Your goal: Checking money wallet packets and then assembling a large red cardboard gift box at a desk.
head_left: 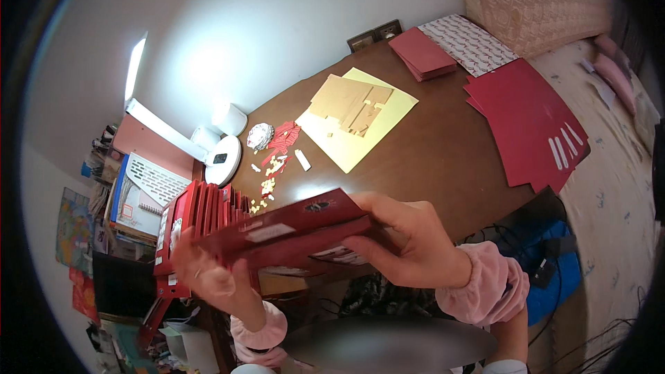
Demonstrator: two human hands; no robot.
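My right hand pinches the right end of a dark red folded card piece above the table's near edge. Its thumb lies on the near panel, and the fingers go over the far one. Between the two long panels a gap shows, with a white strip on one of them. At the left end of the piece is my left hand, smeared by motion; whether it grips or only touches the card is unclear. Beyond it stands a row of similar red folded pieces.
The brown table holds a yellow sheet under tan card, small yellow and white scraps, and red ribbon. Red sheets and white strips lie right. A lit lamp stands left, near stacked books.
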